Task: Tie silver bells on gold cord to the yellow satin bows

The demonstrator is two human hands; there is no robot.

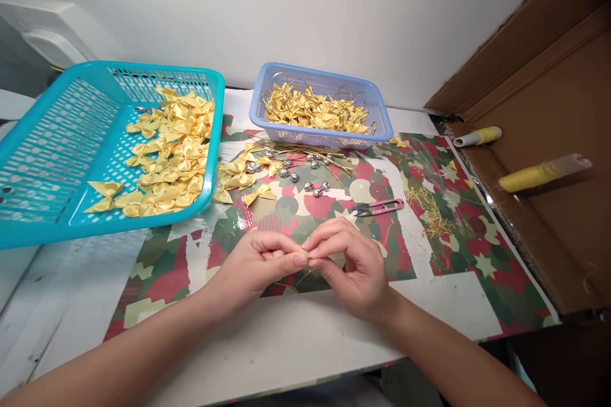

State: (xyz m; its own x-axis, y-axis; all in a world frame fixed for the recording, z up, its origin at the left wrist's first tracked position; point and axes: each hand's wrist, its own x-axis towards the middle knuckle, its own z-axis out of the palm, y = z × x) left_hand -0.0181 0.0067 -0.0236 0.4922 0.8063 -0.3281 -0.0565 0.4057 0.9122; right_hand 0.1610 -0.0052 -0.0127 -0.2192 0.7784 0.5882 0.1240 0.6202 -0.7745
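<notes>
My left hand (265,261) and my right hand (353,264) meet above the front part of the patterned sheet, fingertips pinched together. A thin gold cord (305,277) curves out below the pinch; the fingers hide most of it. Just beyond my right hand lies a pair of pink-handled thread snips (379,207). Small silver bells (316,189) sit in clusters past my hands. Behind them is a bundle of gold cords (305,149). Loose yellow ribbon bows (259,194) lie to the left of the bells.
At the left stands a turquoise basket (217,140) with many yellow bows. A blue basket (319,135) at the back holds bows with gold cords. Gold cord scraps (436,226) lie at the right, beside a cardboard wall (548,108) with two yellow-and-white tubes (539,173) sticking out.
</notes>
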